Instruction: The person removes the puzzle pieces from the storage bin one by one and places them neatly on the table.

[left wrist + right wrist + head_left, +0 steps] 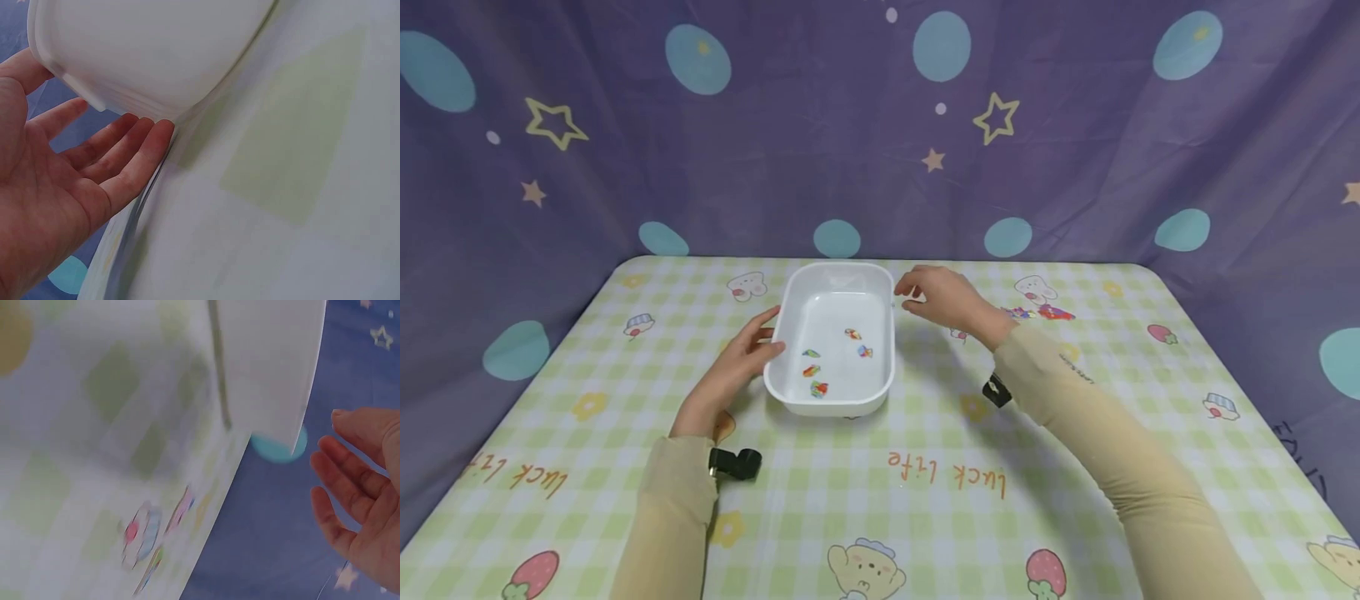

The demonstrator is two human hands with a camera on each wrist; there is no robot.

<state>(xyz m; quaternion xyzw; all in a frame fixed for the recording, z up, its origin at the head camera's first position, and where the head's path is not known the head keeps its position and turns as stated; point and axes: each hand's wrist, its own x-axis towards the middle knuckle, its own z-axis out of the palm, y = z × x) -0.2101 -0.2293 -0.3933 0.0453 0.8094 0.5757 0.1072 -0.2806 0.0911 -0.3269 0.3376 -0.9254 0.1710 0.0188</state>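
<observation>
A white rectangular plastic tub (831,408) stands on the table, with several small, flat, colourful pieces (818,388) scattered over its floor. At its left side, my left hand (741,367) grips the tub, thumb over the rim and fingers along the outer wall. The left wrist view shows those fingertips (164,128) against the tub's lower side. My right hand (947,296) hovers just beside the tub's far right rim, its fingers loosely bent. In the right wrist view a gap separates thumb and fingers, and nothing shows between them.
More colourful flat pieces (1056,312) lie on the table to the right, behind the right wrist. A green-and-white checked cloth (820,492) with printed cartoons covers the table. Behind the far edge hangs a purple curtain (850,150) with stars and blue ovals.
</observation>
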